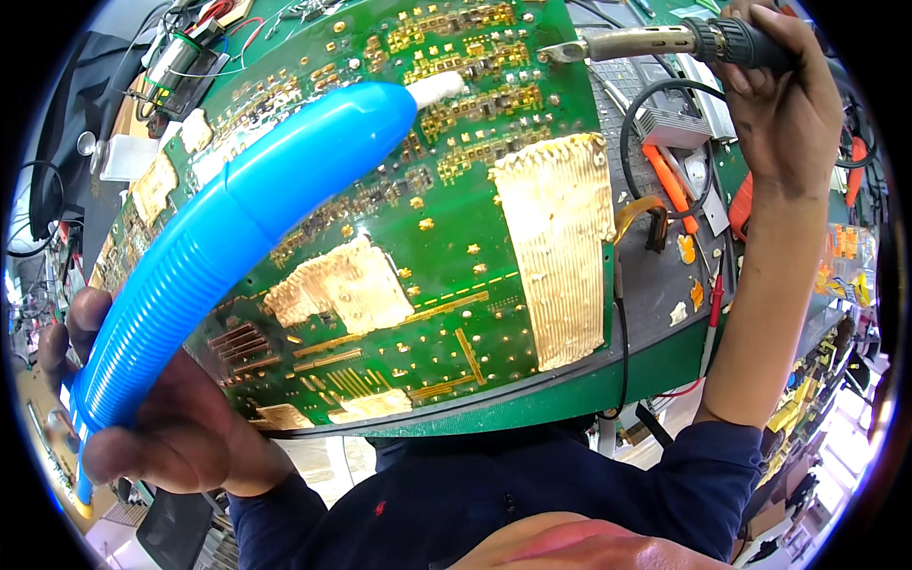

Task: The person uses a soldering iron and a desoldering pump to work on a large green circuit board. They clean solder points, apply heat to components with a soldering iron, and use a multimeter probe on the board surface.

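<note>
Blue pump (256, 204), left grip (185, 432); soldering iron (641, 43), right grip (788, 104), across board edge (576, 106)

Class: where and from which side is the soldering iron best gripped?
Probably by its dark handle, coming from the right, as the right hand does: the bare metal shaft points left, its tip over the green circuit board, and might be hot.

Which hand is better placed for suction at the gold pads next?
Probably the left hand: it holds the blue solder sucker, its white nozzle over gold pads. The right hand holds the soldering iron by the right edge of the board.
</note>
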A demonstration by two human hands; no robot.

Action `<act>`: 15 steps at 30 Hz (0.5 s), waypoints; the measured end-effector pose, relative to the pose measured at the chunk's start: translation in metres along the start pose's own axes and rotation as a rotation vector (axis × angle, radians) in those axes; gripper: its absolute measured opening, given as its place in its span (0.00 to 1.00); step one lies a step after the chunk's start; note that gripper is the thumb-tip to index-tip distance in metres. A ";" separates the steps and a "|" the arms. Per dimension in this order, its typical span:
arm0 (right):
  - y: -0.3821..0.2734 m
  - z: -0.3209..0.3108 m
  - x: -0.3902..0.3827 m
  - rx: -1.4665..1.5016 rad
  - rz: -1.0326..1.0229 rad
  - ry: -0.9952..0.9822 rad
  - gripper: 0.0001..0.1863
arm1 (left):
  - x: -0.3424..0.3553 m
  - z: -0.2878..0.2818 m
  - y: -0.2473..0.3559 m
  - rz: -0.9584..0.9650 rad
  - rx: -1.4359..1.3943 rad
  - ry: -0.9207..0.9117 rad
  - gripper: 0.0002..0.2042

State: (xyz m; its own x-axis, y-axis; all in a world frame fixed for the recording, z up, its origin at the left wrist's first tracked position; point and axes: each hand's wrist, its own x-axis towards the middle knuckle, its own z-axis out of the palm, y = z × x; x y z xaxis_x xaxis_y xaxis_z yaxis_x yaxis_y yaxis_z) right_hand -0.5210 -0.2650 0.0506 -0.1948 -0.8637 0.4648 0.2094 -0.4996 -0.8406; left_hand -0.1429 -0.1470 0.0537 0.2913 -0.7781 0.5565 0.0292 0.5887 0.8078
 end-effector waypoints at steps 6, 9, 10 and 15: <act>0.001 -0.001 0.001 -0.015 0.062 0.052 0.12 | -0.001 0.003 0.001 0.002 0.050 0.025 0.38; -0.004 -0.005 0.002 0.046 0.114 -0.059 0.12 | 0.000 0.001 0.001 -0.005 0.035 0.002 0.38; -0.007 -0.005 0.002 0.055 0.113 -0.073 0.12 | 0.002 0.002 0.001 -0.005 0.016 -0.005 0.38; -0.001 -0.001 0.003 0.098 0.047 -0.011 0.12 | 0.000 -0.004 0.001 0.007 0.031 -0.023 0.38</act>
State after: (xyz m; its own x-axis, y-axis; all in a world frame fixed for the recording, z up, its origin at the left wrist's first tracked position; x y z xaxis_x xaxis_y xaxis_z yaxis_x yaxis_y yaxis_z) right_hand -0.5231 -0.2668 0.0526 -0.1719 -0.8866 0.4293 0.3109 -0.4624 -0.8304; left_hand -0.1390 -0.1453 0.0539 0.2697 -0.7791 0.5659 -0.0021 0.5872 0.8094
